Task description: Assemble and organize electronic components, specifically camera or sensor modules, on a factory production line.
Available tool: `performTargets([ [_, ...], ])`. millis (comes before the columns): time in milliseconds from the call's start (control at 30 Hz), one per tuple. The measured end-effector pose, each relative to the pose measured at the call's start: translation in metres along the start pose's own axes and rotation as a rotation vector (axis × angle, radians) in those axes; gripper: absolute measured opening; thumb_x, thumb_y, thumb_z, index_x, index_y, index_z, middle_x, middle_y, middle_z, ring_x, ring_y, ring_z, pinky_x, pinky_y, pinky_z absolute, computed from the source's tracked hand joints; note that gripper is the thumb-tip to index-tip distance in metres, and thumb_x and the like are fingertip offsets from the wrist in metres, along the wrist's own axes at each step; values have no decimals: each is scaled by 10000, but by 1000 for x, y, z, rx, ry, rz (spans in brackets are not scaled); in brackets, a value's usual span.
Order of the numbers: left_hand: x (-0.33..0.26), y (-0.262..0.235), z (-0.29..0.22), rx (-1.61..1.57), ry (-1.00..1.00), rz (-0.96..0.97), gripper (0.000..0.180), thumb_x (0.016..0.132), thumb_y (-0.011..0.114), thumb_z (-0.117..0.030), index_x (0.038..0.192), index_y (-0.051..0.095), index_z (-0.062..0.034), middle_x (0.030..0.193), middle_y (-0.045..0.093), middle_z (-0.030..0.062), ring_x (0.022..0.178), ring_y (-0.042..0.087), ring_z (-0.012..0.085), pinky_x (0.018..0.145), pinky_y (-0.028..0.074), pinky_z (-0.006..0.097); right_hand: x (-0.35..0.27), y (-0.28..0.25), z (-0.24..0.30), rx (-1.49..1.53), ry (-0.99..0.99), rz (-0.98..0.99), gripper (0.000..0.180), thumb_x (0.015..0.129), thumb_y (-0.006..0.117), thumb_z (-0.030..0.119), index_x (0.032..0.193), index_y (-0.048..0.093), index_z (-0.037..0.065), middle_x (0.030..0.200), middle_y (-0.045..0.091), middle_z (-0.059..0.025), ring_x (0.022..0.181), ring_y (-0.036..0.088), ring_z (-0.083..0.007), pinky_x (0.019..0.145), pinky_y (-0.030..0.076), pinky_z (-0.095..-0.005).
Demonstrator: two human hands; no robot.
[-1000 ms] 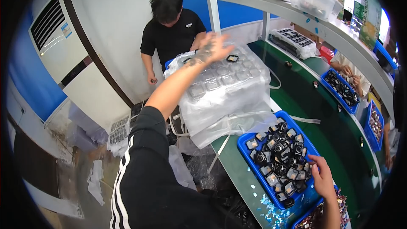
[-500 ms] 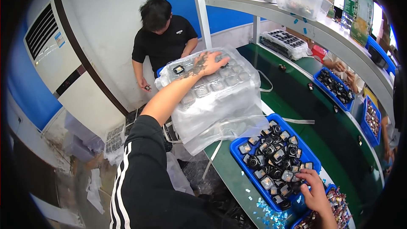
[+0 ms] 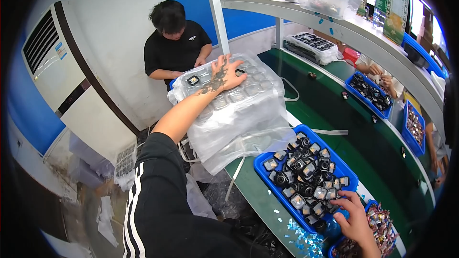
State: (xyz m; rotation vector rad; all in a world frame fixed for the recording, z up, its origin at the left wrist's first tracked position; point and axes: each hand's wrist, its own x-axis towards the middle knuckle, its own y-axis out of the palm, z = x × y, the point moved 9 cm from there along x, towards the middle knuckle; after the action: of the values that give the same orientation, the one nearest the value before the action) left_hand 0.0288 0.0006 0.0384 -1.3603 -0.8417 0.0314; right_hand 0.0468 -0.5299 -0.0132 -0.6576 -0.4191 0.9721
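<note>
My left hand (image 3: 229, 73) reaches over a clear plastic blister tray (image 3: 260, 86) with rows of moulded pockets. Its fingers are spread, and a small black square-framed part (image 3: 240, 72) sits in the tray by the thumb. Another black part with a clear front (image 3: 193, 80) lies in a pocket nearer the tray's left corner. At the lower right, my right hand (image 3: 356, 217) is over the near edge of a blue bin (image 3: 258, 166), fingers curved and apart. Its fingertips are at the heap of black parts (image 3: 308, 166) inside; no held part shows.
Another person (image 3: 179, 50) in black stands beyond the tray. A second blue bin (image 3: 372, 203) holds small reddish pieces. Blue scraps (image 3: 306, 239) litter the table's near edge. A green belt (image 3: 330, 100) carries scattered parts, and a white shelf (image 3: 306, 12) overhangs it.
The view has shifted slightly, moving the scene leftward. The black part by my left hand now shows more beside the thumb. The other person's lowered hand has come up behind the tray.
</note>
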Motion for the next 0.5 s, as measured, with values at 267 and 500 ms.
performTargets([
  [267, 5, 2, -12, -64, 7, 76, 441, 820, 633, -464, 1018, 738, -84, 1075, 676, 172, 1044, 638, 336, 914, 506, 442, -12, -9, 8, -176, -91, -7, 355, 798, 743, 138, 1125, 657, 31, 1284, 497, -217, 1064, 611, -355, 904, 510, -393],
  [500, 10, -10, -16, 147, 169, -106, 466, 789, 675, -469, 960, 755, -44, 932, 727, 145, 848, 710, 281, 784, 552, 390, -21, -14, 1, -101, -8, -20, 340, 795, 735, 103, 1119, 665, 29, 1312, 493, -193, 1087, 590, -339, 935, 491, -413],
])
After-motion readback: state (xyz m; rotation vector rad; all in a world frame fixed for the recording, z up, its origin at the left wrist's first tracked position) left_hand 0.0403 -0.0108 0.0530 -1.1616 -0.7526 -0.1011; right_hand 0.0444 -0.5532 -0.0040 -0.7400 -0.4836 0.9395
